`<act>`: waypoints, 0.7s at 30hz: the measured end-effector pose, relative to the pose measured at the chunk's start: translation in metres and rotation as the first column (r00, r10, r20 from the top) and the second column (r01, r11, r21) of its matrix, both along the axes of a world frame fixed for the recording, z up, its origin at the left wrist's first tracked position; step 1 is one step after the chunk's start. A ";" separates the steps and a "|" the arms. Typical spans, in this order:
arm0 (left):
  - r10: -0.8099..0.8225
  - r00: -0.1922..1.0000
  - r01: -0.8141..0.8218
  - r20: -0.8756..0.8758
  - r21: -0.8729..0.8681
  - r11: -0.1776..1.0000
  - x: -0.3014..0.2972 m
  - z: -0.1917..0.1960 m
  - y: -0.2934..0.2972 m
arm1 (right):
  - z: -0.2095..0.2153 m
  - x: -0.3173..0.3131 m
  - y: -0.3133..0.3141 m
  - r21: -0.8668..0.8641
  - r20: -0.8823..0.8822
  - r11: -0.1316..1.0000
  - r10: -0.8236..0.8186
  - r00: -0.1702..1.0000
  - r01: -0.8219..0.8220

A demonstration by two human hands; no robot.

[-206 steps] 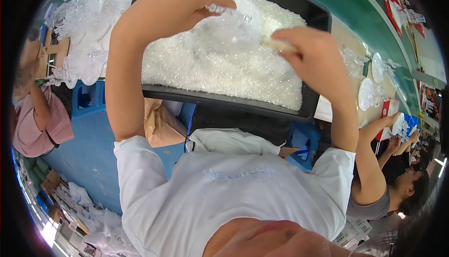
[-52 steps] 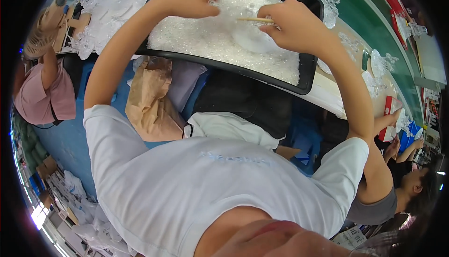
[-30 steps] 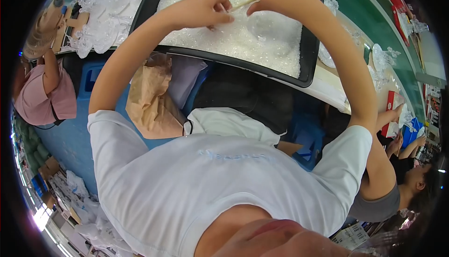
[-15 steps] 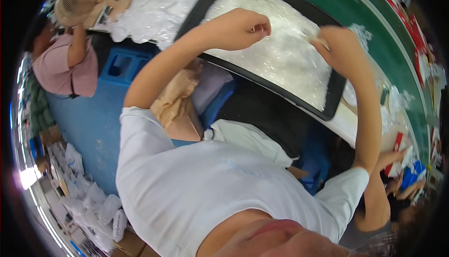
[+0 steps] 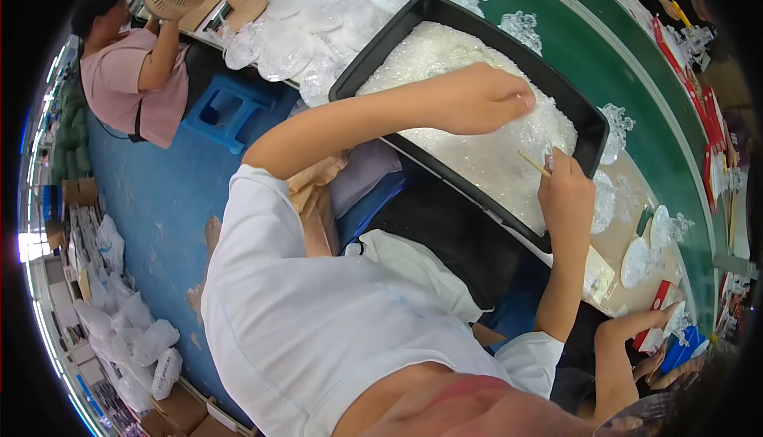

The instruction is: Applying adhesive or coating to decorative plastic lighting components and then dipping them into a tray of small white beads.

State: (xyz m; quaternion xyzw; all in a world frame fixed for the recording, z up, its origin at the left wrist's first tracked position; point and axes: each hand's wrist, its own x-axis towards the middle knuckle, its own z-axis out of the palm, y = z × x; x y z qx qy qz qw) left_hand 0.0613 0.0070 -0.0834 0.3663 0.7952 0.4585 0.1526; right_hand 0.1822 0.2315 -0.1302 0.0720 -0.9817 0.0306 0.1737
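A wide black tray full of white, glittering flakes lies before me. My left hand is over the flakes, its fingers curled in and closed; whatever they may pinch is hidden. Along the tray's right side, my right hand grips a thin wooden stick that slants out over the flakes. A small clear, shiny bit shows by the right fingertips, too small to name.
Clear plastic pieces pile up left of the tray; others lie on its right. A green belt runs behind. A co-worker in pink handles a beige fan-like thing; another person's arm reaches in at right. A blue stool stands left.
My left hand has moved right across the flakes. My right hand has come down nearer to me, and its stick now shows plainly. The whole view has shifted a little.
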 end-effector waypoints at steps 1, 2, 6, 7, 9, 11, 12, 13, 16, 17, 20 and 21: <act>0.024 0.998 -0.023 -0.064 0.017 1.000 -0.001 0.004 -0.001 | 0.001 -0.001 0.002 0.004 0.000 1.000 -0.017 1.000 0.017; 0.152 0.938 -0.083 -0.312 0.225 0.971 -0.011 -0.002 -0.002 | 0.004 -0.003 0.002 -0.017 -0.101 0.999 0.047 0.994 -0.049; 0.039 0.983 -0.117 0.180 0.449 0.886 -0.040 0.024 -0.020 | 0.011 -0.015 -0.003 -0.012 -0.339 0.984 0.161 0.927 -0.175; -0.096 0.995 0.094 -0.011 0.359 0.929 -0.027 0.013 -0.010 | 0.013 -0.018 -0.006 -0.010 -0.337 0.989 0.135 0.932 -0.147; -0.278 0.941 0.316 -0.193 0.212 0.925 -0.027 -0.001 -0.003 | 0.018 -0.022 -0.008 0.008 -0.362 0.983 0.172 0.916 -0.181; -0.147 0.965 0.236 -0.215 0.480 0.845 -0.061 0.005 -0.010 | 0.018 -0.025 0.001 -0.004 -0.387 0.981 0.179 0.905 -0.196; -0.130 0.969 0.235 -0.211 0.621 0.748 -0.069 0.009 -0.013 | 0.017 -0.025 -0.001 -0.028 -0.409 0.977 0.183 0.894 -0.213; -0.210 0.966 0.243 -0.151 0.254 0.936 -0.055 0.001 -0.012 | 0.015 -0.025 -0.005 -0.040 -0.406 0.981 0.157 0.900 -0.189; 0.016 0.989 0.032 -0.145 0.319 0.947 -0.051 -0.002 -0.003 | 0.017 -0.025 -0.002 -0.007 -0.292 0.980 0.186 0.938 -0.196; -0.076 0.997 0.074 -0.033 0.772 0.632 -0.079 -0.008 -0.014 | 0.014 -0.027 -0.001 -0.045 -0.357 0.975 0.188 0.915 -0.218; -0.153 0.986 0.126 0.067 0.299 0.946 -0.039 -0.040 -0.003 | 0.009 -0.036 -0.006 -0.078 -0.394 0.975 0.160 0.905 -0.206; -0.140 0.977 0.190 -0.161 0.356 0.915 -0.062 -0.040 -0.007 | 0.012 -0.035 -0.005 -0.041 -0.367 0.972 0.199 0.909 -0.230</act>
